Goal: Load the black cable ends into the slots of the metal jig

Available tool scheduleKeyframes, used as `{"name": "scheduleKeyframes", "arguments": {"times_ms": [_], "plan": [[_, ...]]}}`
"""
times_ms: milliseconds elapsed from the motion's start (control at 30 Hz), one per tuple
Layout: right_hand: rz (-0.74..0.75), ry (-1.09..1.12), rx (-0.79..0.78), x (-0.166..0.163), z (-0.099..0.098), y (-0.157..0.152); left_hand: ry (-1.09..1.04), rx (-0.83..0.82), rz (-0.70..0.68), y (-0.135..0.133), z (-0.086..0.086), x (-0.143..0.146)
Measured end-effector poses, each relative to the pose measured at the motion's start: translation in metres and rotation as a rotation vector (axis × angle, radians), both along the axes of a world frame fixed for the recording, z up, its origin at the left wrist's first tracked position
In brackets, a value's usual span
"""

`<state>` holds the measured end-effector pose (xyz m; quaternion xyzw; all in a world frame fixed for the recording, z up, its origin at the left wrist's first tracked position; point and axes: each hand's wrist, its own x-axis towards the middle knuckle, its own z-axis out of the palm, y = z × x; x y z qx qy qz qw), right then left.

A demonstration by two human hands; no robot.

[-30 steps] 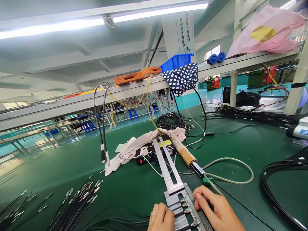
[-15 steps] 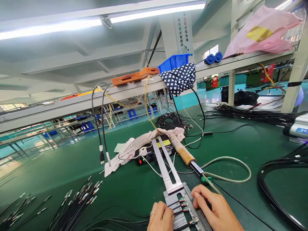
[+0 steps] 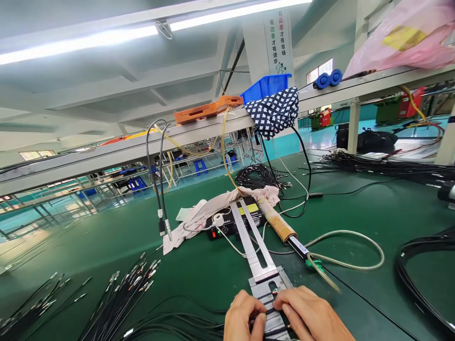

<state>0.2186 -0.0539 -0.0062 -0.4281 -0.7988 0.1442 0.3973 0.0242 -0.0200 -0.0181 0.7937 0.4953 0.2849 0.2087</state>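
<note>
Both hands meet at 6 o'clock over the metal jig on the green bench. Left hand and right hand pinch a black cable laid across the jig. Soldering iron lies at 1 o'clock.

Blue bin — polka-dot cloth

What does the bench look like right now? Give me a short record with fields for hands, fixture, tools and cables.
left hand: fingertips pinching a black wire on the metal fixture
right hand: lying on the fixture, fingertips meeting the left
fixture: slotted metal bar running away from the hands
soldering iron: lying right of the bar, untouched
control box: red light on, under a cloth
loose cables: piled at left
</note>
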Motion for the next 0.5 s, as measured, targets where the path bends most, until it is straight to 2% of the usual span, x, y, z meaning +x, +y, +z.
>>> {"name": "scheduleKeyframes", "arguments": {"times_ms": [167,300,400,500], "plan": [[0.013,-0.183,0.146,-0.007,-0.008,0.0,0.019,0.004,0.035,-0.004,0.002,0.004],[-0.016,-0.326,0.394,-0.01,-0.016,0.002,0.015,0.032,0.036,-0.009,0.006,0.009],[-0.027,-0.398,0.545,-0.011,-0.018,0.003,0.063,0.133,0.035,-0.013,0.008,0.012],[-0.012,-0.465,0.578,-0.012,-0.022,0.003,0.265,0.325,0.063,-0.015,-0.004,0.011]]}}
